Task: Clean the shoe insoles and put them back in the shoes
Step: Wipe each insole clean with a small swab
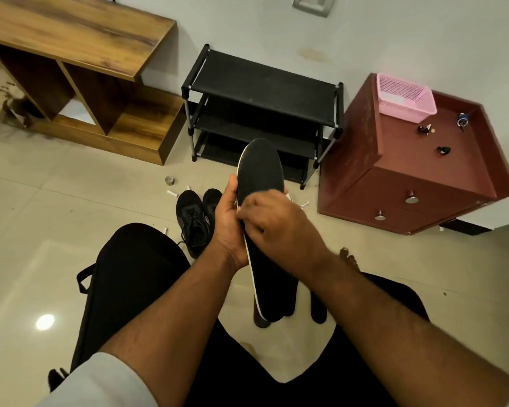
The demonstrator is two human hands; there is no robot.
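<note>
Left hand grips a black insole along its left edge, thumb up the side, holding it upright over the lap with the toe end pointing toward the shoe rack. Right hand lies across the middle of the insole with its fingers curled against the face; a pale scrap shows under the fingertips, perhaps a cloth or wipe, but it is too small to tell. A second dark edge seems to show behind the insole's lower end, so both insoles may be held together; I cannot be sure.

Two black shoes stand side by side on the floor just beyond the knees, laces up, with no insole going into either. A tape roll and a few small white pieces lie near them.

As a judgement, the task is in its cleaning stage: this insole is out and being rubbed at mid-length. Finishing it, seeing to the other, and sliding both back into the shoes all appear left to do.
</note>
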